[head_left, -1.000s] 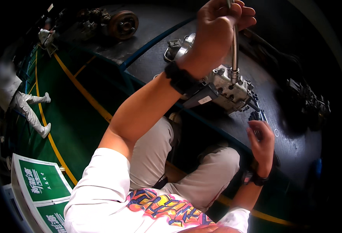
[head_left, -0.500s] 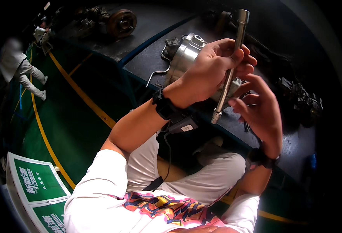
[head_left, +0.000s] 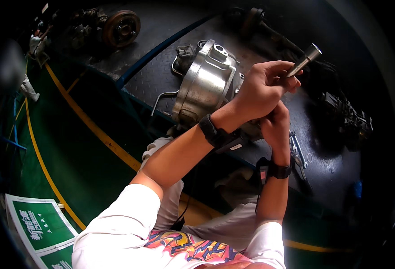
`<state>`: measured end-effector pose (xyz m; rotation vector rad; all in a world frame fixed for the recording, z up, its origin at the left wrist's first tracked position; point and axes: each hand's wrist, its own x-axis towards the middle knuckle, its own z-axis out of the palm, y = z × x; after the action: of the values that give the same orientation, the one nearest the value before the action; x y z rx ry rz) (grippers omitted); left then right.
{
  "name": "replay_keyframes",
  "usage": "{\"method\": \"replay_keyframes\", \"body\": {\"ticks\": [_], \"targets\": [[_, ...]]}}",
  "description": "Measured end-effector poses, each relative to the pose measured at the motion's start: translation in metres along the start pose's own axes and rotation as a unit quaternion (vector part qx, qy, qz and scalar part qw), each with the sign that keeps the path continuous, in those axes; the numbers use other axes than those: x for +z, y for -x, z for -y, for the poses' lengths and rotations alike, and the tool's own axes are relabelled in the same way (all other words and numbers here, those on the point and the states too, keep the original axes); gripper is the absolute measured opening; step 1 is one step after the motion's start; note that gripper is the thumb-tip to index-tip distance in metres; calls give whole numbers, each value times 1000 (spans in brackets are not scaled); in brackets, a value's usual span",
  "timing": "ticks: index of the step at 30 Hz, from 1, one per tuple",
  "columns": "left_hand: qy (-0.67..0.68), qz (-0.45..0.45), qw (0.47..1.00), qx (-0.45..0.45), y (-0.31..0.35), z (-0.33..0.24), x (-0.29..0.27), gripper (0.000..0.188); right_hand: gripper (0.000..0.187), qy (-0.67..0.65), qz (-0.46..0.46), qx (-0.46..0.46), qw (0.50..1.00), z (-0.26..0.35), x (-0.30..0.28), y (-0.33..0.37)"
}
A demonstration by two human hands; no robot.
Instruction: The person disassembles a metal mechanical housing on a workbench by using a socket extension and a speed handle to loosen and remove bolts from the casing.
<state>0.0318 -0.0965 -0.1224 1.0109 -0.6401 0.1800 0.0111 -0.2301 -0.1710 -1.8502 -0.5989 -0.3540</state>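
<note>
My left hand (head_left: pixel 262 89) is closed around a shiny steel extension bar with a socket end (head_left: pixel 308 57). The socket end points up and away to the right, while the rest of the bar is hidden behind my fingers. Just beneath the left hand is my right hand (head_left: pixel 277 130), its fingers tucked out of sight behind my left hand and wrist. Whether they grip the bar's lower end does not show. Beyond my forearm a round, silvery metal housing (head_left: pixel 204 83) rests on the dark tread-plate bench (head_left: pixel 150 74), with a bent metal pipe (head_left: pixel 164 95) at its left.
Wrenches (head_left: pixel 298 152) and a small ring (head_left: pixel 310 158) lie on the bench right of my right wrist. Farther right sits a dark mechanical assembly (head_left: pixel 347 114). A rusty wheel hub (head_left: pixel 122 29) stands at the far left. Green signboards (head_left: pixel 40 224) stand at the lower left.
The bar has swung from nearly upright to a tilt toward the far right. My right hand has moved left and in under my left hand. The view has shifted, showing more of the housing.
</note>
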Motion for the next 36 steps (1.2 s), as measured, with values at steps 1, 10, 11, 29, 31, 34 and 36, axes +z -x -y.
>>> {"method": "replay_keyframes", "body": {"ticks": [1, 10, 11, 29, 31, 34, 36], "targets": [[-22, 7, 999, 23, -1, 6, 3, 35, 35, 11, -18, -27, 999, 4, 0, -1], [-27, 6, 997, 66, 6, 17, -1, 32, 33, 131, 40, -132, 982, 4, -17, -12], [-24, 7, 996, 81, 7, 14, 1, 30, 33, 105, 27, -117, 987, 4, -15, -11], [-76, -48, 996, 1, 20, 42, -5, 26, 22, 41, -87, -28, 995, -18, 9, 14], [-66, -77, 995, 4, 20, 46, 0, 25, 24, 39, -94, -6, 995, -20, 11, 17], [-44, -129, 990, 25, 15, 49, 1, 23, 24, 25, -119, -23, 992, -30, 17, 16], [-33, -152, 987, 40, 15, 49, 2, 23, 22, 71, -163, -47, 983, -30, 21, 14]]}}
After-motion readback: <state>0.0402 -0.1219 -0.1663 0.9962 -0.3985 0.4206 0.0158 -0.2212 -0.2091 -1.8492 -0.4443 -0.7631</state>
